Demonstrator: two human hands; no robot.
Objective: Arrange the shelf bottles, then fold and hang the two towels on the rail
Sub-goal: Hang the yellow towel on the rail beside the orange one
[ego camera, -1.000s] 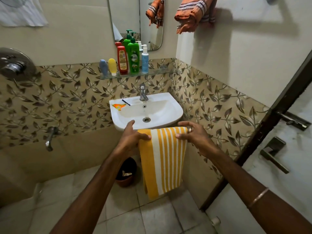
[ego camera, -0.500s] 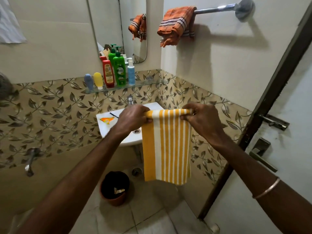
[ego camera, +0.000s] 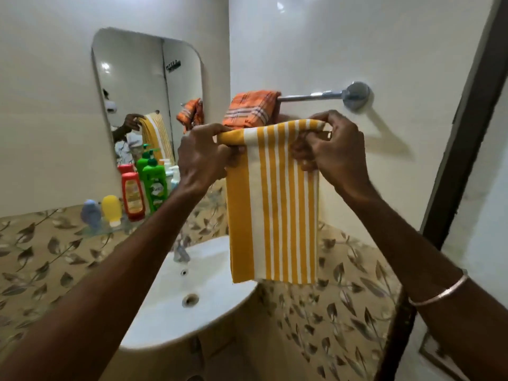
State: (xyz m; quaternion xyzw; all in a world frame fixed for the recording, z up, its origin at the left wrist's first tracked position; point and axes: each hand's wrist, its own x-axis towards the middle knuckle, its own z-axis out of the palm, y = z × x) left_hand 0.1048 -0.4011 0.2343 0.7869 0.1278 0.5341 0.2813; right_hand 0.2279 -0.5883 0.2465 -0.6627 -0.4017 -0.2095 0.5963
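Observation:
A folded yellow-and-white striped towel [ego camera: 275,204] hangs straight down from both my hands. My left hand [ego camera: 202,158] pinches its top left corner and my right hand [ego camera: 330,149] its top right corner. The towel's top edge is just below and in front of the chrome rail [ego camera: 310,96] on the right wall. An orange checked towel [ego camera: 251,108] is bunched over the rail's left end. On the glass shelf [ego camera: 99,229] stand a blue bottle [ego camera: 90,213], a yellow bottle [ego camera: 111,209], a red bottle [ego camera: 132,195] and a green pump bottle [ego camera: 154,185] in a row.
A mirror [ego camera: 145,92] hangs above the shelf. The white basin [ego camera: 220,306] with its tap [ego camera: 180,251] sits below my arms. A dark door frame [ego camera: 464,133] runs down the right side.
Both hands have lifted the striped towel from basin height up to just under the rail. The view has tilted upward with them.

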